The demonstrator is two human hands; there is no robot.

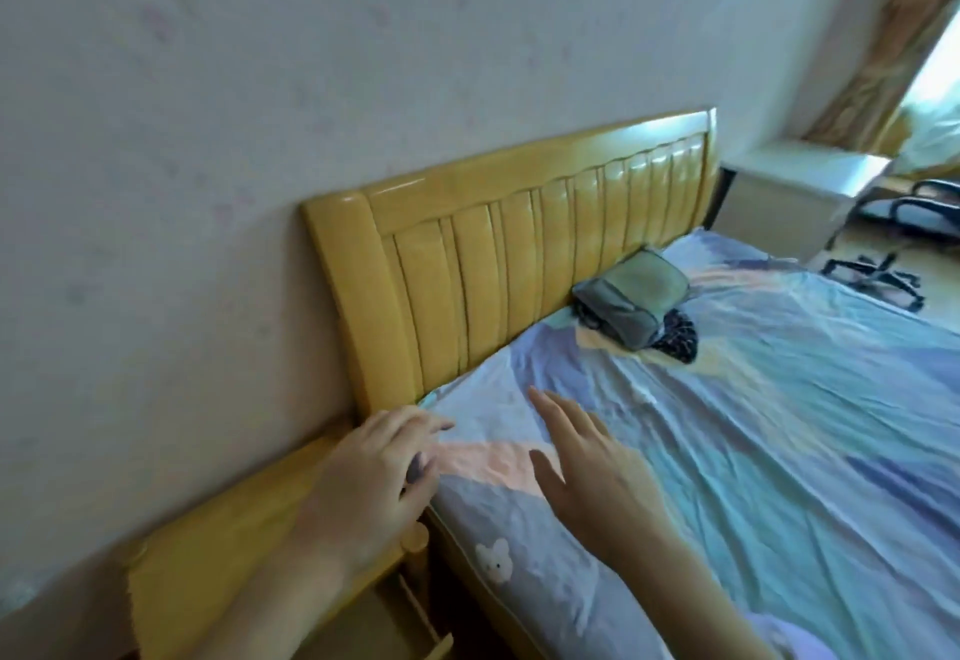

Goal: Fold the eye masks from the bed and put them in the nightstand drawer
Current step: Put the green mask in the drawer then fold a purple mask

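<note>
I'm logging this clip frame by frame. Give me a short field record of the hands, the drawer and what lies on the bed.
left hand: fingers curled, something small and dark under them, unclear what
right hand: open, empty, above the bed sheet
nightstand drawer: pulled open, contents not visible
by headboard: grey-green pouch over a dark patterned item
eye masks: none clearly identifiable

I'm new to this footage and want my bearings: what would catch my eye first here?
Two bare hands reach over the near corner of the bed: the left hand at the mattress edge, the right hand spread open above the pastel patterned sheet. Behind stands a glossy yellow wooden headboard, with a grey-green pouch lying at its foot.
</note>
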